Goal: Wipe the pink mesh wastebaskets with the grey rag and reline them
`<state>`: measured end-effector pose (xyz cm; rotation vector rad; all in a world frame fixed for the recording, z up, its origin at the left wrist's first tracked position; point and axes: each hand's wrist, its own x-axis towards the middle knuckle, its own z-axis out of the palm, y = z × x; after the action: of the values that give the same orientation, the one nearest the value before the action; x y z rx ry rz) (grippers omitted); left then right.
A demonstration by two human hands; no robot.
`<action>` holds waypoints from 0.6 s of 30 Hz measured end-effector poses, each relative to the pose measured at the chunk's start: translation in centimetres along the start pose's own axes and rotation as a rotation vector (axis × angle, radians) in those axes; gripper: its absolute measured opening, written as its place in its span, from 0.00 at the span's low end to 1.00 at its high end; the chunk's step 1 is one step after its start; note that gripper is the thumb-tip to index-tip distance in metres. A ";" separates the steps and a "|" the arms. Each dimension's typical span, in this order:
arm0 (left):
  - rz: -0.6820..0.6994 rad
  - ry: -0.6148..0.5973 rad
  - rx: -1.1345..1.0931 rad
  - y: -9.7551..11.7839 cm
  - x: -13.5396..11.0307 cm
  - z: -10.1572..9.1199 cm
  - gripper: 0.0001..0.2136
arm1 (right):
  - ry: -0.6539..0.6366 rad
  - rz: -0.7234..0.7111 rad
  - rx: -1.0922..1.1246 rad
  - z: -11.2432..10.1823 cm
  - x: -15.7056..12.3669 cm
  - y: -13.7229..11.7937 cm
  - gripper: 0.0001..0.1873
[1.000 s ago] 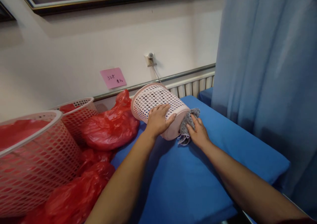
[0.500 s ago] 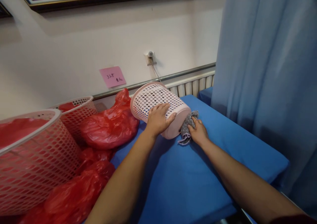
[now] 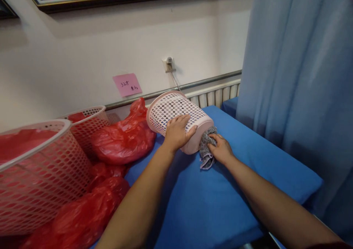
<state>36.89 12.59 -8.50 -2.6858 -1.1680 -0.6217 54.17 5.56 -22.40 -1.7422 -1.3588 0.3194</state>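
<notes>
A pale pink perforated plastic wastebasket (image 3: pixel 179 107) lies tilted on its side on a bed or table with a blue cover (image 3: pixel 209 205). Its solid base faces right, toward me, and its rim points left. My left hand (image 3: pixel 178 131) rests open on the side wall near the base, fingers stretched out and thumb spread along the base edge. In my right hand (image 3: pixel 220 148) is a bunched grey cloth (image 3: pixel 206 150) with a light purple edge, pressed against the base. The palm side of my right hand is hidden.
Red plastic bags (image 3: pixel 124 139) lie left of the wastebasket. Farther left stand two more perforated baskets, a large one (image 3: pixel 44 175) and a smaller one (image 3: pixel 91 126), both lined with red. A radiator (image 3: pixel 212 94) and a wall socket (image 3: pixel 169 63) are behind; a blue curtain (image 3: pixel 289 65) hangs right.
My right hand and the cloth have shifted slightly, and the cloth now hangs lower along the base. My left hand and the wastebasket keep their places.
</notes>
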 end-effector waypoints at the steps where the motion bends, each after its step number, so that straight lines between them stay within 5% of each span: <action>1: -0.003 -0.003 -0.002 0.0 0.0 0.0 0.25 | -0.002 0.025 -0.019 -0.3 0.0 0.1 0.21; 6: -0.016 -0.008 -0.008 0.1 -0.2 -0.1 0.25 | -0.078 0.084 -0.055 -1.3 -0.3 0.3 0.16; 10: -0.001 -0.002 0.001 0.1 -0.2 0.0 0.26 | -0.177 0.032 0.033 0.0 -0.6 -0.2 0.18; 18: -0.014 0.010 -0.023 0.2 -0.1 0.2 0.25 | -0.048 0.159 0.019 0.3 0.4 0.7 0.20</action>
<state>37.06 12.48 -8.75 -2.6923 -1.1851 -0.6538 54.58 6.05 -22.98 -1.8414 -1.2497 0.4634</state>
